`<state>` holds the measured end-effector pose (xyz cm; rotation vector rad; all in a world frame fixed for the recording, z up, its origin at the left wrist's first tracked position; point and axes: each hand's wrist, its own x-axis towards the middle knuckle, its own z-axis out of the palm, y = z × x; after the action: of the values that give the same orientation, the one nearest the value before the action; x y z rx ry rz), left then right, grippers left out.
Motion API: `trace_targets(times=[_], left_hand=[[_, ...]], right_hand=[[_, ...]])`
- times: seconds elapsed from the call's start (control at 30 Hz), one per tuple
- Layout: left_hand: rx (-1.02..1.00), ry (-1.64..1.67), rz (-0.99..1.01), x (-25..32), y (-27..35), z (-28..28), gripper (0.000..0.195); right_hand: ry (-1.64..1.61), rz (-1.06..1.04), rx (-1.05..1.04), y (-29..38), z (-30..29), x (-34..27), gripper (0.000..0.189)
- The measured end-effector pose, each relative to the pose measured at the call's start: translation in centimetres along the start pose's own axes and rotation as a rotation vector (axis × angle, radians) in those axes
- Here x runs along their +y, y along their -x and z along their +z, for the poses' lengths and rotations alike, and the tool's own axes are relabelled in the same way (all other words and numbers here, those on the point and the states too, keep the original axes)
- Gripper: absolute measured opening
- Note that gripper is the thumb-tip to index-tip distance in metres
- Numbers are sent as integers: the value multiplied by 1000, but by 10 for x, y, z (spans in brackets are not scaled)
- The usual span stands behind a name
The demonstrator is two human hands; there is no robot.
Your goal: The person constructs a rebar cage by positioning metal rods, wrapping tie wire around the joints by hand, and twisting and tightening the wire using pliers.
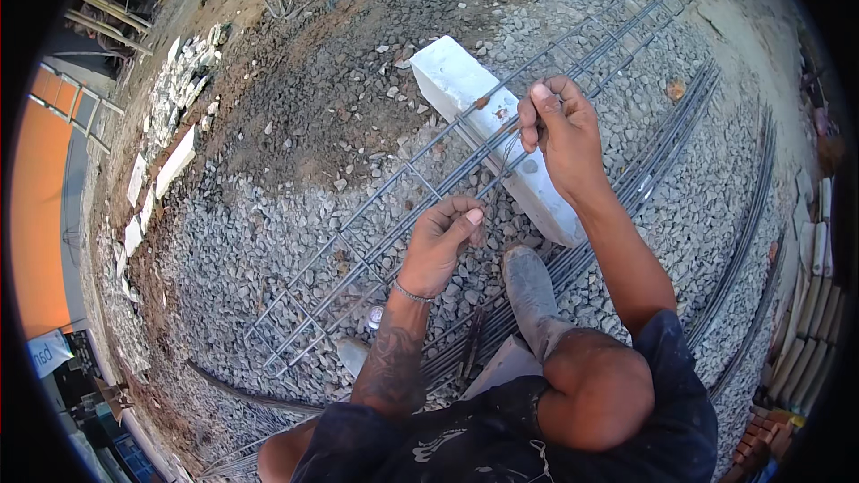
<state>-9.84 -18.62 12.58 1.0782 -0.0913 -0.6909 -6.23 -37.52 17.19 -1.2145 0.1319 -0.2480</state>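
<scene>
A long rebar cage (349, 239) of thin steel bars with cross ties lies diagonally over the gravel and across a white block (448, 74). My right hand (560, 121) is at the cage above the block, thumb and fingers pinched together. Thin binding wire (509, 147) hangs from the cage beside those fingers. My left hand (448, 231), lower and to the left, is beside the cage's near bar, its thumb and index finger pinched on what looks like the end of thin wire. A dark hand tool (474, 342), perhaps pincers, rests on the bars near my boot.
Bundles of loose rebar (658, 141) run beneath my raised knee and along the right. My boot (530, 282) is on the gravel. Broken white slabs (176, 161) lie at left, a ladder (74, 104) beyond them. Bricks (762, 436) are stacked at lower right.
</scene>
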Motion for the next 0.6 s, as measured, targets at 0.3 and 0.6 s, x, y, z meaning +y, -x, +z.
trace_targets(times=[0.3,0.6], left_hand=[[118,185,-17,9,6,19,13],[251,197,118,-8,-3,12,15]], right_hand=[[-58,-118,62,5,7,-3,17],[-77,-191,102,8,0,-4,16]])
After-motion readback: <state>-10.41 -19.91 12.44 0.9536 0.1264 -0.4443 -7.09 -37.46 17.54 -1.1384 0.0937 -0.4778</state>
